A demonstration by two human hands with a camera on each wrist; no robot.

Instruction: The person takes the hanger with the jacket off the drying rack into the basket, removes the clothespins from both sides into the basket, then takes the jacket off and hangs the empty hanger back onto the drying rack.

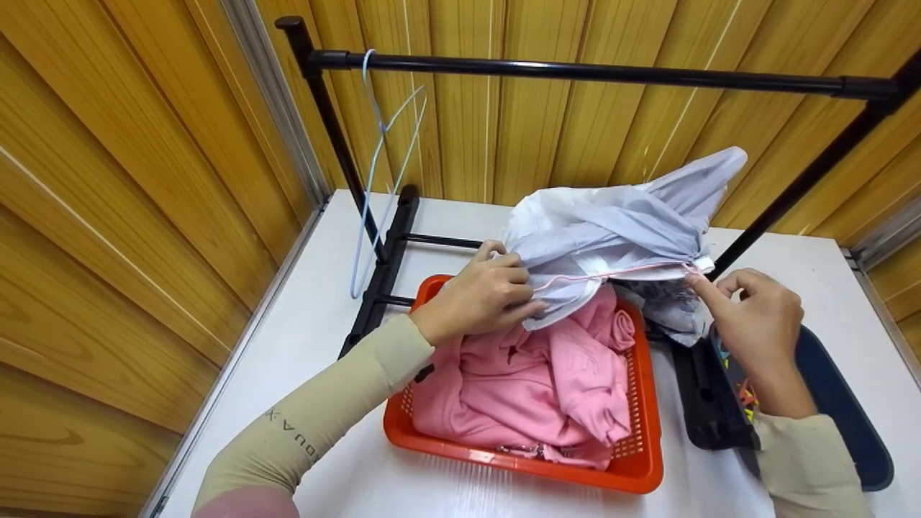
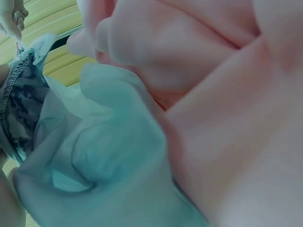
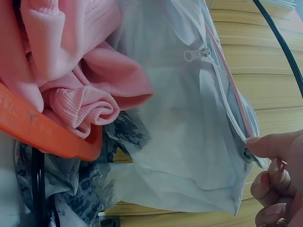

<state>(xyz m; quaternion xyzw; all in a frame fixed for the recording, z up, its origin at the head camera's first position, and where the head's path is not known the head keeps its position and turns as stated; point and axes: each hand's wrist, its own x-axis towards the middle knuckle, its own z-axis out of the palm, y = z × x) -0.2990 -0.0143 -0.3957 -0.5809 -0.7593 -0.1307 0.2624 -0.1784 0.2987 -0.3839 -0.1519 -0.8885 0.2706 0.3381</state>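
A thin light grey garment point(image 1: 619, 223) with a white zipper point(image 3: 194, 55) and a pink cord along its edge is stretched between both hands, above an orange basket. At its left end, my left hand point(image 1: 496, 288) grips the fabric with curled fingers. My right hand point(image 1: 766, 324) pinches the other end of the edge between thumb and finger, as the right wrist view also shows. A dark patterned part point(image 3: 128, 135) of the garment hangs below. Folded pink clothing point(image 1: 504, 388) lies in the basket point(image 1: 518, 460), under the left hand.
A black clothes rack point(image 1: 575, 70) stands behind the basket, with a pale blue wire hanger point(image 1: 374, 187) on its left end. To the right, a dark blue tray point(image 1: 849, 410) with small colourful items sits beside the rack's foot. Wood-look panels point(image 1: 144, 216) enclose the white table point(image 1: 309, 403).
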